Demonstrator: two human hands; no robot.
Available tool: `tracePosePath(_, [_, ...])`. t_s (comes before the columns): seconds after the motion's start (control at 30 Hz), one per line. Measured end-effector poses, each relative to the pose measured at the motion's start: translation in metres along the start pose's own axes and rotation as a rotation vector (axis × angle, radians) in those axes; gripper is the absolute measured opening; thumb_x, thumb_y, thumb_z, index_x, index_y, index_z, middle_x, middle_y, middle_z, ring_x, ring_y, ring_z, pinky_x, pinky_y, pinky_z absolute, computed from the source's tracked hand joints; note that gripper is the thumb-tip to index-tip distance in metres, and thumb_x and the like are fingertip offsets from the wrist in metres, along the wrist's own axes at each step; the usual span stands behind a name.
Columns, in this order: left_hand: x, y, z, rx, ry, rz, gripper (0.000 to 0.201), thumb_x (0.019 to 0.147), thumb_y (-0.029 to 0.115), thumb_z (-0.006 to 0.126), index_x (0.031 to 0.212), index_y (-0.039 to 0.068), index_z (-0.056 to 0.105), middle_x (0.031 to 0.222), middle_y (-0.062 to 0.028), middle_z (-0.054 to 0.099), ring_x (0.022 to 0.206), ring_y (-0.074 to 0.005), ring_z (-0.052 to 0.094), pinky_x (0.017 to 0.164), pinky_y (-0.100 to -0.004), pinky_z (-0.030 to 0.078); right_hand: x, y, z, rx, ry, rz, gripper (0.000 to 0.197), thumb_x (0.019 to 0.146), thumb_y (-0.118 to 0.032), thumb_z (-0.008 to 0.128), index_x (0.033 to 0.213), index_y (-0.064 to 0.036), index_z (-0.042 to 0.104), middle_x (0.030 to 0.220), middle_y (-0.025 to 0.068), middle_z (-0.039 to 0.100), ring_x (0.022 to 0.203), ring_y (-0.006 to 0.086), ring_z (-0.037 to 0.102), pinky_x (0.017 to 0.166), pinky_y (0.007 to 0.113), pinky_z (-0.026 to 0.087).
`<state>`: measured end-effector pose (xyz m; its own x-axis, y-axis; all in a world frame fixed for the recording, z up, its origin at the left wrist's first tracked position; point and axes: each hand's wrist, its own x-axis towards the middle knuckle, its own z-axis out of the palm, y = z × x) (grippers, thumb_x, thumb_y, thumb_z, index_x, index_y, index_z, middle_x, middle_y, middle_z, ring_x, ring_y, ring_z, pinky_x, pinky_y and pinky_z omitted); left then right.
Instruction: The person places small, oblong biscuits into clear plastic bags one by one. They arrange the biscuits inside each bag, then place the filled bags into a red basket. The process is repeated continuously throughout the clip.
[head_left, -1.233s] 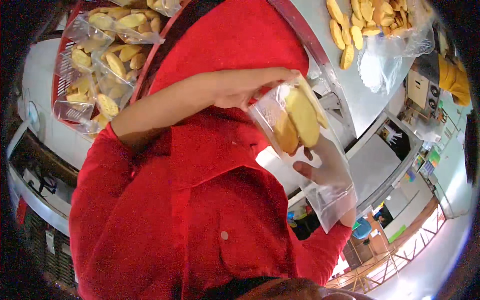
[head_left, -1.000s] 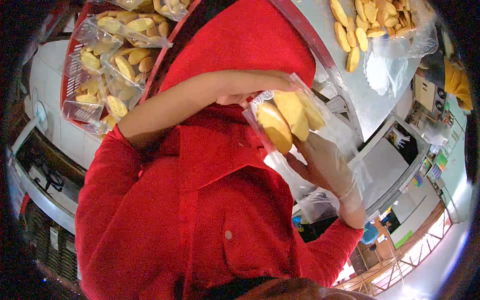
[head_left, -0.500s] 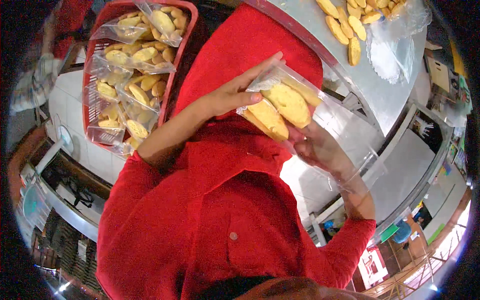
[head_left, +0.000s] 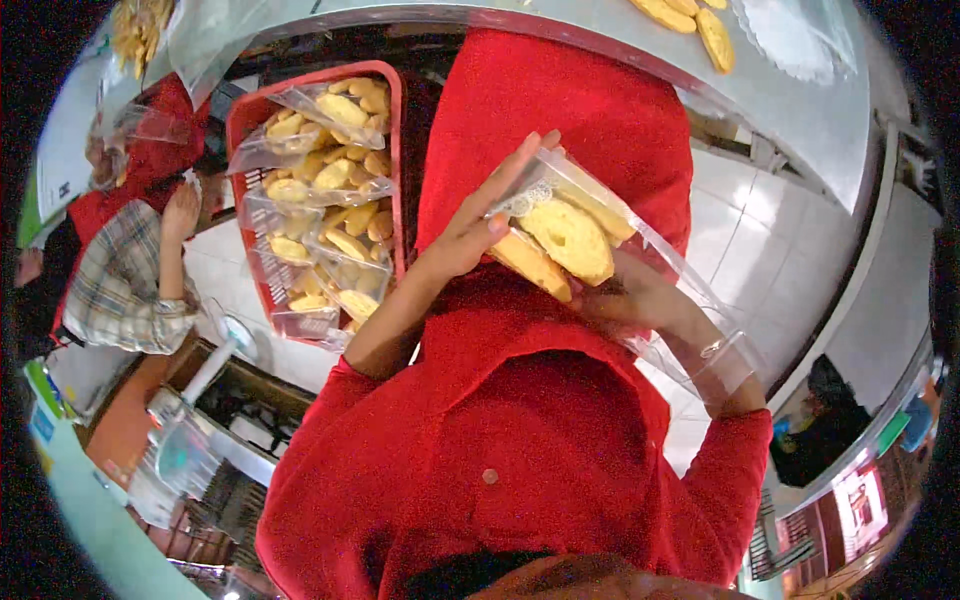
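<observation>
Over my lap I hold a clear plastic bag [head_left: 668, 262] with several oval slices of yellow toasted bread [head_left: 568, 240] inside. My left hand [head_left: 472, 232] grips the bag's left end, its thumb on top and its fingers behind the plastic. Under the filled part is my right hand [head_left: 622, 290], partly seen through the plastic, fingers curled against the bread from below. The bag's loose, unfilled end drapes over my right wrist. A white lacy patch shows at the bag's left corner.
A red plastic basket [head_left: 398, 170] of bagged toasted bread stands at my left. Ahead is a grey table [head_left: 800, 130] with loose slices [head_left: 714, 40] and clear bags at its far right. On the far left, another person in a checked sleeve [head_left: 130, 280] works beside a fan-like stand [head_left: 235, 340].
The view has shifted, so the basket and the other person show more fully. Both hands keep their hold on the bag, with the bread in nearly the same position.
</observation>
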<state>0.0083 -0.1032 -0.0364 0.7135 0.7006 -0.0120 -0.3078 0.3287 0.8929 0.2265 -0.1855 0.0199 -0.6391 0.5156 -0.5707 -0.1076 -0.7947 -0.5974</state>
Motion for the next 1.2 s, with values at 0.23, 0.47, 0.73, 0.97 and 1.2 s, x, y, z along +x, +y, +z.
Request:
tracePosePath(0.23, [-0.001, 0.011, -0.013, 0.049, 0.067, -0.082, 0.096, 0.083, 0.058, 0.056, 0.152, 0.008, 0.012, 0.155, -0.0188, 0.019, 0.142, -0.0317, 0.023, 0.115, -0.0419, 0.017, 0.01, -0.002, 0.006, -0.301, 0.032, -0.028, 0.048, 0.094, -0.025, 0.059, 0.136, -0.008, 0.045, 0.11, 0.0065, 0.059, 0.086, 0.0154, 0.058, 0.071, 0.029, 0.05])
tracePosePath(0.47, [0.014, 0.022, -0.027, -0.003, 0.431, -0.008, 0.088, 0.086, 0.055, 0.05, 0.149, 0.001, 0.019, 0.149, -0.0185, 0.032, 0.137, -0.0325, 0.034, 0.113, -0.0437, 0.028, -0.032, -0.016, -0.03, -0.156, 0.119, -0.244, 0.041, 0.095, -0.018, 0.055, 0.133, -0.004, 0.049, 0.125, 0.0082, 0.059, 0.099, 0.0177, 0.06, 0.086, 0.033, 0.05])
tracePosePath(0.73, [0.015, 0.017, -0.078, -0.585, 0.625, -0.008, 0.061, 0.095, 0.049, 0.035, 0.137, 0.006, 0.043, 0.134, -0.0138, 0.051, 0.123, -0.0307, 0.05, 0.106, -0.0472, 0.039, -0.09, -0.088, 0.022, -0.586, 0.835, -0.929, 0.028, 0.087, -0.014, 0.054, 0.107, 0.0035, 0.064, 0.105, 0.0212, 0.065, 0.088, 0.0272, 0.064, 0.079, 0.035, 0.051])
tracePosePath(0.97, [0.018, 0.012, -0.084, -0.568, 0.647, -0.013, 0.062, 0.091, 0.052, 0.042, 0.135, 0.008, 0.045, 0.132, -0.0124, 0.052, 0.12, -0.0296, 0.051, 0.105, -0.0477, 0.039, -0.077, -0.065, 0.012, -0.311, 0.809, -0.856, 0.03, 0.09, -0.007, 0.052, 0.114, 0.0088, 0.059, 0.108, 0.0209, 0.064, 0.095, 0.0268, 0.064, 0.084, 0.034, 0.051])
tracePosePath(1.2, [0.01, 0.002, -0.096, -0.616, 0.667, -0.006, 0.056, 0.088, 0.049, 0.053, 0.128, 0.01, 0.051, 0.127, -0.0098, 0.056, 0.117, -0.0281, 0.053, 0.105, -0.0474, 0.039, -0.087, -0.039, -0.004, -0.29, 0.656, -1.018, 0.048, 0.089, -0.034, 0.061, 0.113, 0.0073, 0.06, 0.102, 0.0231, 0.065, 0.085, 0.0287, 0.066, 0.075, 0.032, 0.053])
